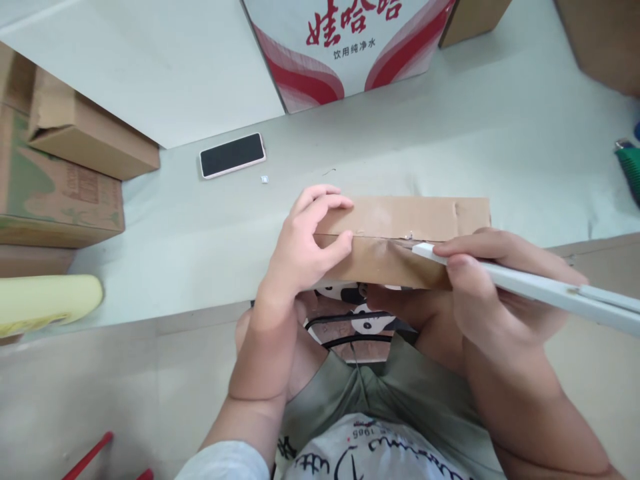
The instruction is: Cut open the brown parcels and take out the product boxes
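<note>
A long brown cardboard box lies at the table's front edge, with a seam along its top. My left hand grips the box's left end, thumb and fingers curved over the top face. In my right hand is a white utility knife, held between thumb and fingers. Its thin blade points left and meets the box at the seam, where the tape looks torn. My right fingers cover part of the box's right end.
A phone lies face up, near a small white scrap. Behind stand a red-and-white carton and a white panel. Cardboard boxes are stacked left, above a yellow rounded object. Something green sits far right.
</note>
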A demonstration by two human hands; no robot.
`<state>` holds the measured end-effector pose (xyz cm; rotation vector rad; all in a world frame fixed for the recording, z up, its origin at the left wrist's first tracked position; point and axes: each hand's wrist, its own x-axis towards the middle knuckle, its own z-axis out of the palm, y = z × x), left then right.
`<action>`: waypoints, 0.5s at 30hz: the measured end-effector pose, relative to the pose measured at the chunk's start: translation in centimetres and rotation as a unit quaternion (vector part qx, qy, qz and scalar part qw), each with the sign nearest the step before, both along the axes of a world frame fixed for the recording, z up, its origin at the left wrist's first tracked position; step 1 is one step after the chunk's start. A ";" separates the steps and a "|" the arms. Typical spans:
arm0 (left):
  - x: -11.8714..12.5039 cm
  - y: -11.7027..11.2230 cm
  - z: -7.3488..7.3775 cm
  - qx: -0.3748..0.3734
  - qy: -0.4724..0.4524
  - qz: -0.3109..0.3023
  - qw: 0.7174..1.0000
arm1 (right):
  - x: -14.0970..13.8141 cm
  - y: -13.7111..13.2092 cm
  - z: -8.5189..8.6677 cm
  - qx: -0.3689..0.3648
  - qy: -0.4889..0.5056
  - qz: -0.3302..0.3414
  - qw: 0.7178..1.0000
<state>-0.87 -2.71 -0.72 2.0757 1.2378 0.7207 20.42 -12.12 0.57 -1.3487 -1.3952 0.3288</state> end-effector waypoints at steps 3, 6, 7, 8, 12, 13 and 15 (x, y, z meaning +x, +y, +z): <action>0.0 0.0 0.0 0.005 -0.004 0.000 1.000 | 0.1 0.0 -0.1 0.014 -0.007 0.017 1.000; 0.1 0.0 0.0 0.010 -0.004 0.002 1.000 | 0.1 -0.2 0.1 -0.017 -0.048 0.044 0.998; 0.1 0.0 0.0 0.011 -0.002 0.003 1.000 | 0.2 -0.2 0.2 -0.024 -0.058 0.048 0.997; 0.1 0.0 0.0 0.011 0.000 0.003 1.000 | 0.1 -0.3 0.4 -0.027 -0.066 0.050 0.996; 0.1 0.0 0.0 0.010 -0.007 0.000 1.000 | 0.0 -0.2 0.6 -0.029 -0.075 0.051 0.995; 0.1 0.0 0.0 0.009 -0.008 0.000 1.000 | 0.0 -0.2 0.6 -0.028 -0.074 0.048 0.996; 0.1 0.0 -0.1 0.007 -0.006 0.000 1.000 | -0.1 -0.1 0.5 -0.026 -0.069 0.036 0.997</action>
